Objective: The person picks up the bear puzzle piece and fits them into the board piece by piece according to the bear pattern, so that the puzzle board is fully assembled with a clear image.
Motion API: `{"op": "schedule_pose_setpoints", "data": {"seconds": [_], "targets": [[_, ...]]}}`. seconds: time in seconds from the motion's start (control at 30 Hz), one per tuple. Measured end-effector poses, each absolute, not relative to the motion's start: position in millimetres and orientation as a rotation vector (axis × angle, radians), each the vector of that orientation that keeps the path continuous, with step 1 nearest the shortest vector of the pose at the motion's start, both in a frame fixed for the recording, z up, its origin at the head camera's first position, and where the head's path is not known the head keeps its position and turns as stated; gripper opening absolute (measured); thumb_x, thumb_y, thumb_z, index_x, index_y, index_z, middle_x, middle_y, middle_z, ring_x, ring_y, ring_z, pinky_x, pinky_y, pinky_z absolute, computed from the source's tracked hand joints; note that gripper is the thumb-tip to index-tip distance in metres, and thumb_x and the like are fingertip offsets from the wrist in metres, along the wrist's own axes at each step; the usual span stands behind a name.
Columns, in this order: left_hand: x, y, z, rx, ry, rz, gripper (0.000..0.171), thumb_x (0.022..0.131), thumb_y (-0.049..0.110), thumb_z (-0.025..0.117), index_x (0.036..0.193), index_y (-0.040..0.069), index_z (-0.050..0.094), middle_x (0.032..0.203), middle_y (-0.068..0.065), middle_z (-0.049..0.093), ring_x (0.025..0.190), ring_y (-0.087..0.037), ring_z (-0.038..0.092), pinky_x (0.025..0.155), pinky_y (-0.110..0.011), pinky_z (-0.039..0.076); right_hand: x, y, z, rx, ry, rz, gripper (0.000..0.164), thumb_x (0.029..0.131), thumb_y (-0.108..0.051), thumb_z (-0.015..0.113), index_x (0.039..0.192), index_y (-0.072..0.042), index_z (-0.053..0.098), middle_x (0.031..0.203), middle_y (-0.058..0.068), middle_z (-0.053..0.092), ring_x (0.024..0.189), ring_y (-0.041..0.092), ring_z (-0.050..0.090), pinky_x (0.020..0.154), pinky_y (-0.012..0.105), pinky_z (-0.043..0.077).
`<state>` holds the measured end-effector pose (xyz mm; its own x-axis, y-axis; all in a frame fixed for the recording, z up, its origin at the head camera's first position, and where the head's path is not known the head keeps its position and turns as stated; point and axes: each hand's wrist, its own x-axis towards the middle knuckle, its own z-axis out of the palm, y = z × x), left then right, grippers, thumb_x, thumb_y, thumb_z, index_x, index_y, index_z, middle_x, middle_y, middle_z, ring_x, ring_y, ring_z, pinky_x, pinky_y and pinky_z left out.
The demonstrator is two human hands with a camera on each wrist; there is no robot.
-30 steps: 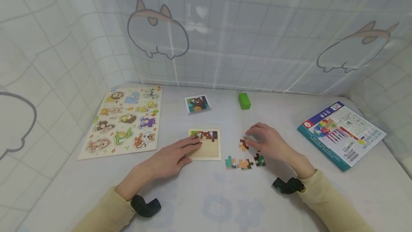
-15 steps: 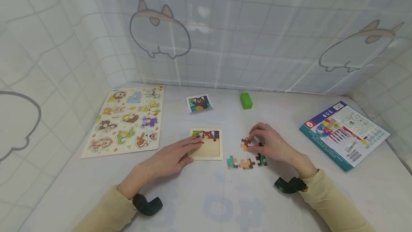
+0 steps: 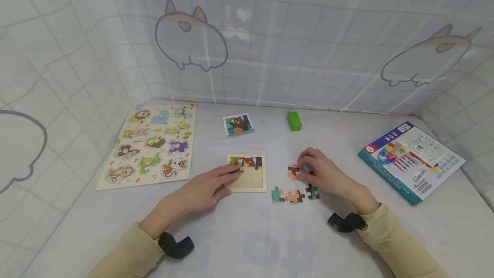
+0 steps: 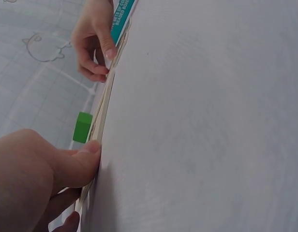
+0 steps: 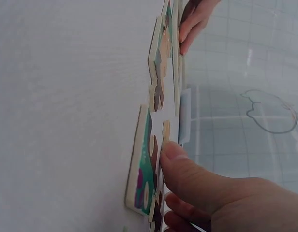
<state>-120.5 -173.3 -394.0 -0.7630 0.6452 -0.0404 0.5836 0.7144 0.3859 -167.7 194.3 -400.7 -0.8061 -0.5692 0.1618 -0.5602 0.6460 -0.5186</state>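
In the head view, my left hand (image 3: 206, 185) rests on the small wooden puzzle tray (image 3: 252, 182), its fingers stretched over the left side. Joined bear pieces (image 3: 248, 161) fill the tray's top strip; the fingers cover part of that strip. The left wrist view has my thumb against the tray's edge. To the right, my right hand (image 3: 327, 174) pinches a brown-and-orange puzzle piece (image 3: 292, 172) at table level. Below it lie a teal piece (image 3: 277, 194), an orange piece (image 3: 295, 197) and a dark green piece (image 3: 313, 191). Another piece is partly hidden under the right hand.
An animal peg puzzle board (image 3: 146, 144) lies at the left. A bear picture card (image 3: 238, 124) and a green block (image 3: 294, 121) are farther back. At the right lies a flat teal-edged box (image 3: 411, 162). A draped, grid-patterned sheet rises behind the table.
The right hand's index finger and thumb have closed in on the brown-and-orange piece, which has barely moved. My left hand stays on the tray.
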Motion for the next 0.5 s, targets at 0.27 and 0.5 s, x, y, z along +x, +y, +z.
{"op": "schedule_pose_setpoints", "data": {"seconds": [0.27, 0.5], "targets": [[-119.8, -173.3, -394.9, 0.958, 2.746, 0.530, 0.053, 0.103, 0.029, 0.056, 0.153, 0.017, 0.043, 0.165, 0.005, 0.027, 0.151, -0.022, 0.029, 0.120, -0.044, 0.033, -168.5, 195.4, -402.8, -1.033, 2.834, -0.897, 0.018, 0.086, -0.014, 0.079, 0.099, -0.008, 0.067, 0.112, 0.003, 0.058, 0.107, 0.019, 0.053, 0.092, 0.041, 0.051], [-118.3, -172.7, -394.4, 0.935, 2.748, 0.533, 0.053, 0.103, 0.028, 0.056, 0.153, 0.018, 0.043, 0.165, 0.007, 0.026, 0.150, -0.021, 0.030, 0.119, -0.045, 0.035, -167.7, 195.1, -402.2, -1.005, 2.838, -0.894, 0.017, 0.087, -0.014, 0.078, 0.099, -0.008, 0.067, 0.113, 0.003, 0.059, 0.107, 0.020, 0.053, 0.092, 0.042, 0.052]]}}
